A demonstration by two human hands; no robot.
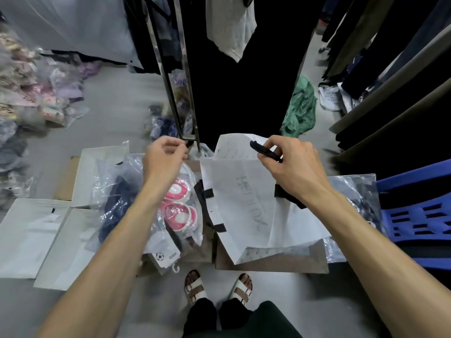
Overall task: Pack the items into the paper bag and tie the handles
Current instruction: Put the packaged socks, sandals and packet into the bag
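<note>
Your right hand (288,162) is pinching the limp black handle (264,150) above the light, creasable paper bag (244,203) while your left hand (164,157) is curling closed, seemingly empty.

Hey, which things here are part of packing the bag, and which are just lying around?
Part of the job:
white paper bag
black handle, pinched by right hand
plastic-wrapped items
left hand

Lying about:
green cloth
blue plastic chair
flat white envelopes

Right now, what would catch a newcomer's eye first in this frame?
The white paper bag at centre right, its black handle pinched by the right hand. Left of it, a clear plastic packet with pink-and-white rings lies under the closed left hand. A bright blue plastic chair stands at the right edge.
</note>
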